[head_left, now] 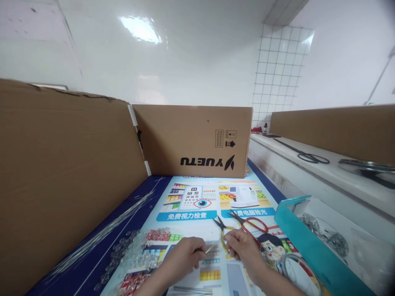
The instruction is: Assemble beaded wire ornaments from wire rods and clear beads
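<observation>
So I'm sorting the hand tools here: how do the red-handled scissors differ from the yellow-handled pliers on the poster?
The red-handled scissors have red loop handles; the yellow-handled pliers have yellow grips. The scissors lie to the right and show almost whole, while the pliers' handles run under the right hand. The scissors' blades look broader than the pliers' narrow dark tips. Both lie flat on the poster, tips pointing up-left, just beyond the hands.

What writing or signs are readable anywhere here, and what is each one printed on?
"YUETU", upside down with a leaf-like logo: back cardboard box.
Handling symbols and an arrow on the same box: too small to read.
"免费视力检查": blue banner on the poster, under an eye chart.
"免费电脑验光": the poster's neighbouring banner, partly covered by red-handled scissors.
Other poster print near the hands: too blurred.
</observation>
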The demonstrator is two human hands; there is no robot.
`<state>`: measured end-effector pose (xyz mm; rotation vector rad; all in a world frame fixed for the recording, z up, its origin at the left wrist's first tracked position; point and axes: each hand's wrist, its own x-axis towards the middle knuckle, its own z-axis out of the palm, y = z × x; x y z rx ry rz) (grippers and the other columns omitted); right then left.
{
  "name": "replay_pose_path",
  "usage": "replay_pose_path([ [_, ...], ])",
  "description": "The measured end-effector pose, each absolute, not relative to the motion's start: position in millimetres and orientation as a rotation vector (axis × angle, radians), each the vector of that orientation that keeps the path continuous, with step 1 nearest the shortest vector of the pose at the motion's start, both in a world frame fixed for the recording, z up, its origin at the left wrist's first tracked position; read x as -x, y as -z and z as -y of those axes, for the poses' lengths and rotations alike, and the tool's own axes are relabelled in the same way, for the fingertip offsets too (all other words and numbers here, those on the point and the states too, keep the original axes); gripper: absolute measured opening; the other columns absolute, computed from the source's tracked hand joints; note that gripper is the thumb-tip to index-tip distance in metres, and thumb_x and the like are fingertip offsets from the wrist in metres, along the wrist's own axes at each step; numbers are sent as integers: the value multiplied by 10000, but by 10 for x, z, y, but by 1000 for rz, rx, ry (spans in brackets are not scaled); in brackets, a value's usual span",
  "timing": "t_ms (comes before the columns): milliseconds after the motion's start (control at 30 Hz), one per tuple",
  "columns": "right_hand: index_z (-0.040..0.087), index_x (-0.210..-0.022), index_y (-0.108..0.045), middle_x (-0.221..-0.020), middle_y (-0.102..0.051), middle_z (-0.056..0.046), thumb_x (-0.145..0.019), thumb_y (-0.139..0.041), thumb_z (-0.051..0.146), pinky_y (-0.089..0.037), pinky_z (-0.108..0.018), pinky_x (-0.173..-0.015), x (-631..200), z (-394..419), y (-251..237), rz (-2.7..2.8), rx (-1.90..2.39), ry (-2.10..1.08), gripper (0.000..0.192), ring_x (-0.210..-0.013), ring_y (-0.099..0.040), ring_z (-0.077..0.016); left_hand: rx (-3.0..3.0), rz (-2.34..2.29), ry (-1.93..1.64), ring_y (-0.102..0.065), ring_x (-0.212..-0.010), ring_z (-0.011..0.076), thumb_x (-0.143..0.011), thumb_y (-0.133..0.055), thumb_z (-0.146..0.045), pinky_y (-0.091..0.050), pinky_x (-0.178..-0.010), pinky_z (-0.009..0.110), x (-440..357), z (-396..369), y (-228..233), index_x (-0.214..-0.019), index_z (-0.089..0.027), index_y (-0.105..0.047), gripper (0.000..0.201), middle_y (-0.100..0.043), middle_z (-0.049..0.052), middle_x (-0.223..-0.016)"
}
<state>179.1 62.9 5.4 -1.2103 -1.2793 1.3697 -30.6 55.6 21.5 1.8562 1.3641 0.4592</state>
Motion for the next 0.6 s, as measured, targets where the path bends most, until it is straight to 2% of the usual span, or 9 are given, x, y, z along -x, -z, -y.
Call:
replay_pose_path([
  [600,144,-635,-529,-513,-482,38,-745,-594,383,-254,-181,-407,-1800,-668,70,1285,1177,-1385,271,-428,-367,-55,-1854,-1356,-478,-516,-491,116,-711,-441,-225,-330,-472,194,316,-567,-167,-731,-179,-605,172,-575,-31,-541],
])
